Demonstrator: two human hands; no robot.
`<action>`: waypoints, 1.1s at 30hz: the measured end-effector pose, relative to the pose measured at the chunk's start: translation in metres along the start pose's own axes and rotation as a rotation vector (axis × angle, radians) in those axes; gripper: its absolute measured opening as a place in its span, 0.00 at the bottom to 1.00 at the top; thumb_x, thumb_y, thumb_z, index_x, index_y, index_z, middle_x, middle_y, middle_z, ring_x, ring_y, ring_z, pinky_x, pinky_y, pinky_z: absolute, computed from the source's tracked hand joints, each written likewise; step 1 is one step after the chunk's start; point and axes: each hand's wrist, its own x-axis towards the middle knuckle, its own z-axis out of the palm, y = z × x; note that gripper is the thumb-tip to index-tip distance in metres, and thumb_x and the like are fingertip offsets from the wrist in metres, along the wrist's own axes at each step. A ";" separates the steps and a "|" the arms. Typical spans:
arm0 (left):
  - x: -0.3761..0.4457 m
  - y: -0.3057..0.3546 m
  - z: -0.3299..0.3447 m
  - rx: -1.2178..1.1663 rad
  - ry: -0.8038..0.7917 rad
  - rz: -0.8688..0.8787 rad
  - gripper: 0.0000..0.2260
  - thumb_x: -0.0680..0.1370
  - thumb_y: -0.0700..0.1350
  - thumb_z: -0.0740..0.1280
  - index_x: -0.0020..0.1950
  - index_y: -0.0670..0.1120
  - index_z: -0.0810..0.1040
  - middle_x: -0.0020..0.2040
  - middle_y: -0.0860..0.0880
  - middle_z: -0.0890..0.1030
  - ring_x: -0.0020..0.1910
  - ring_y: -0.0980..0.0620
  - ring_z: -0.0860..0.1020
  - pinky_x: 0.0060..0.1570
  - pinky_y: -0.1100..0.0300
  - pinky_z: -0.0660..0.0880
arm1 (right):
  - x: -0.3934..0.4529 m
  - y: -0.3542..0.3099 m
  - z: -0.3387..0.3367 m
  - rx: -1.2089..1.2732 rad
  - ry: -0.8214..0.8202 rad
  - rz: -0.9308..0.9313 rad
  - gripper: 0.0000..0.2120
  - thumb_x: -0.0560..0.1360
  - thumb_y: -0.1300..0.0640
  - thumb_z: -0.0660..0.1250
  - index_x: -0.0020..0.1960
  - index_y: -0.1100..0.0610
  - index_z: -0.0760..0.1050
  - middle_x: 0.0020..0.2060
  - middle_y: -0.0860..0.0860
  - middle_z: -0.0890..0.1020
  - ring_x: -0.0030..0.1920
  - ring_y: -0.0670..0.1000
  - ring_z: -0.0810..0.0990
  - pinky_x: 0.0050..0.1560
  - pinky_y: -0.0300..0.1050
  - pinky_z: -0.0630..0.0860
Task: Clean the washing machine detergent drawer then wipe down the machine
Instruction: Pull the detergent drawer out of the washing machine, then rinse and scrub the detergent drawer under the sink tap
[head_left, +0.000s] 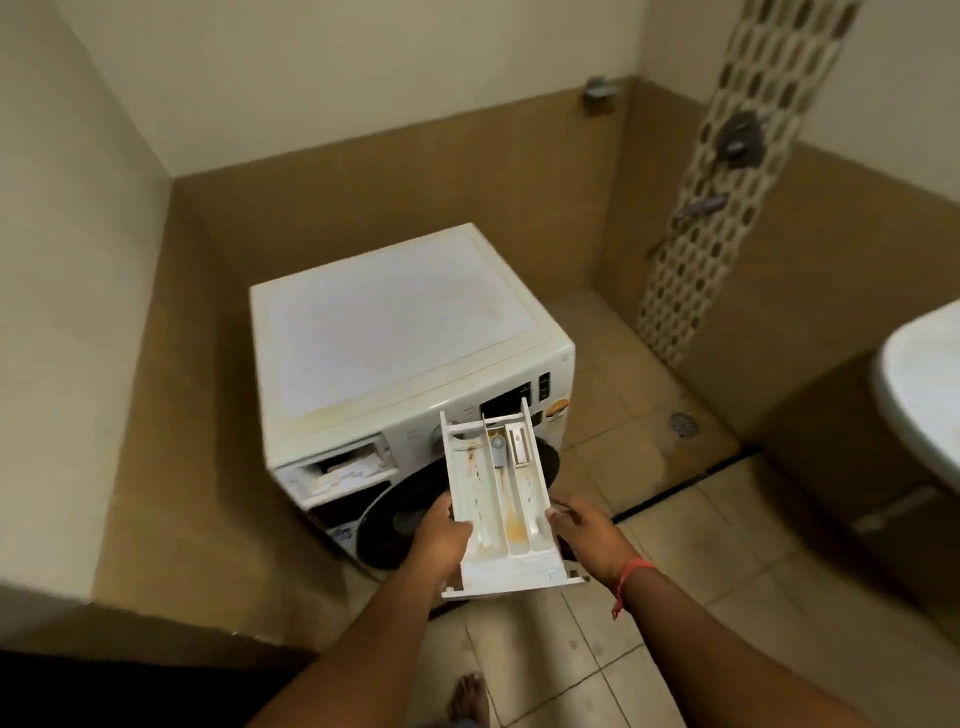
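We've got the detergent drawer (501, 499) out of the washing machine (395, 343), held in the air in front of the door (415, 514). Left hand (441, 535) grips the drawer's left wall near the front end, thumb over the rim. Right hand (587, 535) is at the right wall, fingers curled against the side; whether it fully clamps the drawer we cannot tell, thumb tip sits at the rim. Hands are apart, one per side.

Drawer runs lengthwise away from us, front panel nearest, tilted slightly. Three lengthwise compartments visible; orange-brown stain in the middle one near the front, streaks on the left one. Grey cap (497, 446) in the middle compartment at the far end.

The drawer slot (343, 470) on the machine's near-left front corner is open, whitish residue inside. Control panel (511, 400) partly hidden behind the drawer. Machine top is white, yellowed at the edges.

Right side: sink (919, 395) edge, floor drain (682, 423) on the tiled floor, shower fittings (737, 140) on the far wall. Red thread (626, 574) on our right wrist. A bare foot (467, 696) near the bottom.
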 end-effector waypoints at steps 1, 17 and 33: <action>0.005 0.012 0.008 0.022 -0.032 0.018 0.23 0.79 0.36 0.62 0.74 0.50 0.68 0.64 0.48 0.79 0.54 0.51 0.78 0.51 0.57 0.77 | -0.001 -0.003 -0.010 0.033 0.029 0.003 0.13 0.80 0.50 0.62 0.64 0.49 0.76 0.52 0.49 0.84 0.52 0.53 0.83 0.58 0.57 0.79; 0.067 0.176 0.187 0.411 -0.549 0.266 0.16 0.82 0.41 0.61 0.69 0.50 0.71 0.62 0.50 0.79 0.56 0.49 0.79 0.55 0.52 0.78 | -0.027 0.006 -0.156 0.450 0.679 0.104 0.09 0.81 0.58 0.63 0.60 0.55 0.75 0.49 0.50 0.84 0.47 0.50 0.84 0.46 0.45 0.81; 0.027 0.322 0.473 0.709 -0.679 0.752 0.16 0.82 0.42 0.61 0.70 0.46 0.72 0.63 0.47 0.79 0.53 0.52 0.75 0.46 0.62 0.70 | -0.048 0.077 -0.394 0.798 0.986 0.086 0.05 0.78 0.63 0.65 0.54 0.59 0.77 0.49 0.58 0.85 0.48 0.59 0.84 0.47 0.56 0.80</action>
